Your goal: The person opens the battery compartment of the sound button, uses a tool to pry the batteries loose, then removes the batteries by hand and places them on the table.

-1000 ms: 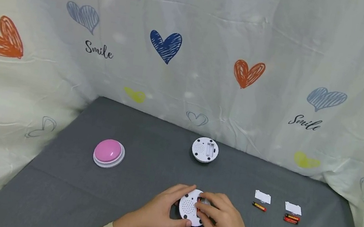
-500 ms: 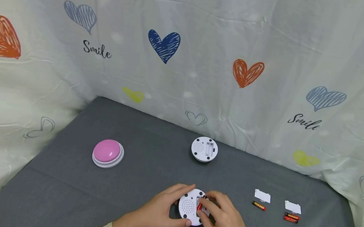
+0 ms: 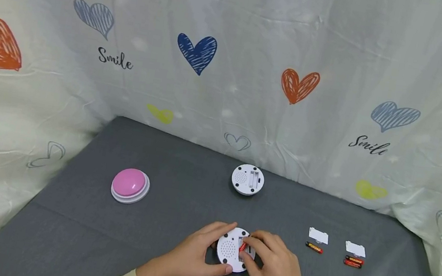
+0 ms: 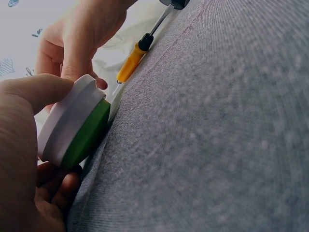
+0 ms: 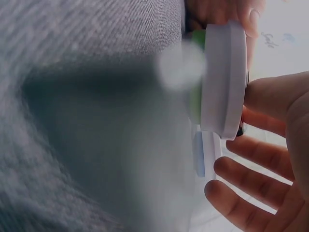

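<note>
My left hand (image 3: 200,253) grips the rim of a round push-button buzzer (image 3: 226,249) turned upside down, its speaker holes and battery compartment facing up. The left wrist view shows the buzzer's white base (image 4: 65,118) and green dome (image 4: 87,135) between thumb and fingers. My right hand (image 3: 279,273) pinches a red battery (image 3: 243,246) between thumb and forefinger, tilted at the compartment. Its fingers partly cover the compartment. In the right wrist view, the other fingers (image 5: 251,188) are spread apart; the battery is mostly hidden there.
Farther back lies another upturned buzzer (image 3: 242,178), its compartment uncovered. A pink buzzer (image 3: 129,182) sits upright at left. On the right are two white battery covers (image 3: 318,236) and several batteries (image 3: 314,247). A yellow-handled screwdriver (image 4: 133,63) appears in the left wrist view.
The battery has changed its tilt within the right fingers over the compartment. The right forefinger and thumb have shifted slightly. The left hand keeps its hold on the buzzer.
</note>
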A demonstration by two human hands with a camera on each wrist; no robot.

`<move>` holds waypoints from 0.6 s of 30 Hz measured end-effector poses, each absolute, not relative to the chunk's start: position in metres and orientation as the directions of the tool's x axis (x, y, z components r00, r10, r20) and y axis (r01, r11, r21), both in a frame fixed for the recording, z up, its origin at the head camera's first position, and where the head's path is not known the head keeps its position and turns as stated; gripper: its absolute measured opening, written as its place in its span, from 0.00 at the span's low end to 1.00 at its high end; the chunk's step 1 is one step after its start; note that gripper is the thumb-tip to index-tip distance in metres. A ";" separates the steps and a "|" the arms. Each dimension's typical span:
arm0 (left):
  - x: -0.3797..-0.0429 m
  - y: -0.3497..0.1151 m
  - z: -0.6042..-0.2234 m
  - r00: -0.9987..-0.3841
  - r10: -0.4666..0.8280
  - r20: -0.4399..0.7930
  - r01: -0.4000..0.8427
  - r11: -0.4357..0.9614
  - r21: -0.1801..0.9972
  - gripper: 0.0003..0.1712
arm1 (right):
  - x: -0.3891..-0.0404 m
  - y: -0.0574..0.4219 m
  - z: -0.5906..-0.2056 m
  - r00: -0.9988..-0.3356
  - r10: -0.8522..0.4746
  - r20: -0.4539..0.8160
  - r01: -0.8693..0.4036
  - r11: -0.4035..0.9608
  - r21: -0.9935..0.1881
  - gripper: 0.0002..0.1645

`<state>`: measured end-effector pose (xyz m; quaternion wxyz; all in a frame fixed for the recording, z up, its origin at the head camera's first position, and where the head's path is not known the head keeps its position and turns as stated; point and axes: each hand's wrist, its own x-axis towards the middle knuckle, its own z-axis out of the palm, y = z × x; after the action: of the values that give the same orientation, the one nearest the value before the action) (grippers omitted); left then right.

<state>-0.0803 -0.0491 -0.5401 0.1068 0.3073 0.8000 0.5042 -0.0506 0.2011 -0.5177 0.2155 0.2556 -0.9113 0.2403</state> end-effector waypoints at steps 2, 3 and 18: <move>-0.080 -0.049 -0.540 -0.788 0.599 0.143 0.386 0.300 0.872 0.51 | -0.050 0.201 -0.518 -0.780 -0.355 0.516 -0.561 0.762 -0.324 0.20; -0.080 -0.049 -0.540 -0.788 0.599 0.140 0.383 0.301 0.873 0.51 | -0.051 0.201 -0.518 -0.780 -0.352 0.517 -0.558 0.765 -0.322 0.20; -0.081 -0.048 -0.542 -0.794 0.587 0.161 0.407 0.315 0.858 0.50 | -0.050 0.201 -0.520 -0.823 -0.237 0.517 -0.449 0.828 -0.336 0.15</move>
<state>-0.0810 -0.0478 -0.5415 0.0905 0.3082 0.8057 0.4976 -0.0502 0.2007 -0.5200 0.2332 0.1849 -0.9271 0.2278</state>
